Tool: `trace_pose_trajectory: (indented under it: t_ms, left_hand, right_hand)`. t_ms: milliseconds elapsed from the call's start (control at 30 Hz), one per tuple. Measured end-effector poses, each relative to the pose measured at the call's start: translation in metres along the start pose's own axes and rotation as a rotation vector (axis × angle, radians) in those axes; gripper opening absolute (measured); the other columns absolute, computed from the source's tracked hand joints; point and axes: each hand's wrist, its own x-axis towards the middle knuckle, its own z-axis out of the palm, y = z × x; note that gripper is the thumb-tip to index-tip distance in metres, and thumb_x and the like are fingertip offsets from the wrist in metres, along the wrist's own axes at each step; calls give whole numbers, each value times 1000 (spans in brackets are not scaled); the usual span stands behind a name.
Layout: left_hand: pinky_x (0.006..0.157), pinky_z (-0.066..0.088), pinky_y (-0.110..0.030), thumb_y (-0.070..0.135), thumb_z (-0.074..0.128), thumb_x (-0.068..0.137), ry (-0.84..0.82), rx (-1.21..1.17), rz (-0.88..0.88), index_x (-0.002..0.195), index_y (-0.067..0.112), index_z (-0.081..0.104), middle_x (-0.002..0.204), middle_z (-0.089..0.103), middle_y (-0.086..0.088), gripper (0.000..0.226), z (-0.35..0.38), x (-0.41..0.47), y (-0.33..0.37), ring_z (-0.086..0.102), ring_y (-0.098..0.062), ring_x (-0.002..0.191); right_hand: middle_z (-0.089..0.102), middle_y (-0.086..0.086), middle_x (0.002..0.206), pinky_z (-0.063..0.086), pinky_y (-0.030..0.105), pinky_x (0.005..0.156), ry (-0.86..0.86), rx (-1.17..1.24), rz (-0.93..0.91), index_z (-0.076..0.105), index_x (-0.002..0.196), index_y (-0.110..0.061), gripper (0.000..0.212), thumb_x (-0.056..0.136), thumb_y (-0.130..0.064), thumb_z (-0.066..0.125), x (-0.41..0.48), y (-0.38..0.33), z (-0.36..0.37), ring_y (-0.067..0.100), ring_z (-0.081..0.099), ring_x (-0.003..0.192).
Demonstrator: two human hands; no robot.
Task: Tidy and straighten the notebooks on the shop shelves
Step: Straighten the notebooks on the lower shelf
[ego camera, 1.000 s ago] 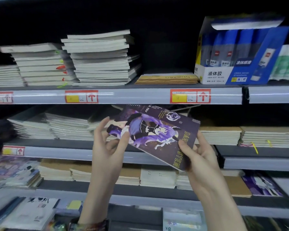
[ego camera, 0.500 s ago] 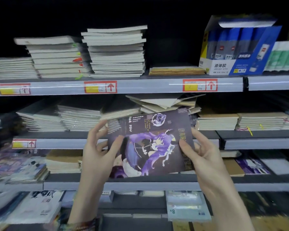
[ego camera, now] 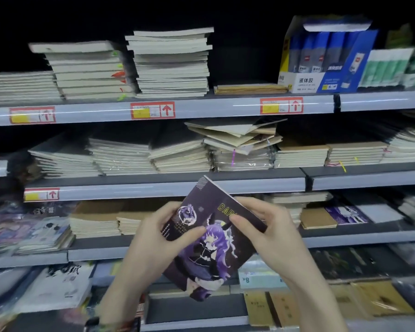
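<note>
Shelves (ego camera: pixel 201 110) behind, the notebook (ego camera: pixel 209 255) had dropped lower and turned corner-up: dark purple, seemingly cartoon-printed, gripped by left hand (ego camera: pixel 153 240) and right hand (ego camera: pixel 271 236).

Purple notebook (ego camera: pixel 209 238): glossy printed card cover, pale paper page edges. Messy stack (ego camera: pixel 240 144): some wrapped in shiny clear plastic film. Shelf edge (ego camera: pixel 201 109): smooth, slightly reflective grey strip. Glue box (ego camera: pixel 321 61): printed cardboard.

Stationery shop, probably: tiered shelves (ego camera: pixel 153 185), price tags (ego camera: pixel 152 110) on edges, notebook stacks (ego camera: pixel 170 63), glue box (ego camera: pixel 321 65).
</note>
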Motion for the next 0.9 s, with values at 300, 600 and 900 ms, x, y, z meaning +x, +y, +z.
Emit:
trace_pose_trajectory:
  t_ms: [300, 600, 900]
  left_hand:
    - [79, 58, -31, 24, 74, 78, 78, -223, -1, 99, 14, 69, 93, 77, -1, 24, 17, -29, -15, 73, -18, 88]
    - [84, 57, -54, 24, 73, 85, 207, -302, -102, 100, 13, 65, 91, 77, -3, 19, 36, -40, -27, 73, -23, 89]
    - [92, 54, -53, 37, 72, 84, 82, -404, -124, 106, 25, 64, 104, 76, -1, 27, 89, -24, -12, 71, -24, 101]
  right_hand:
    - [76, -8, 94, 62, 44, 72, 251, 267, 50, 72, 106, -22, 28, 82, -7, 78, -21, 11, 10, 22, 74, 89]
    - [77, -1, 105, 59, 30, 80, 71, 318, 220, 64, 120, -20, 30, 91, -14, 70, -42, 58, 32, 18, 73, 99]
    - [74, 1, 113, 57, 28, 85, 164, 280, 199, 58, 129, -18, 37, 95, -9, 65, -61, 71, -12, 18, 71, 105]
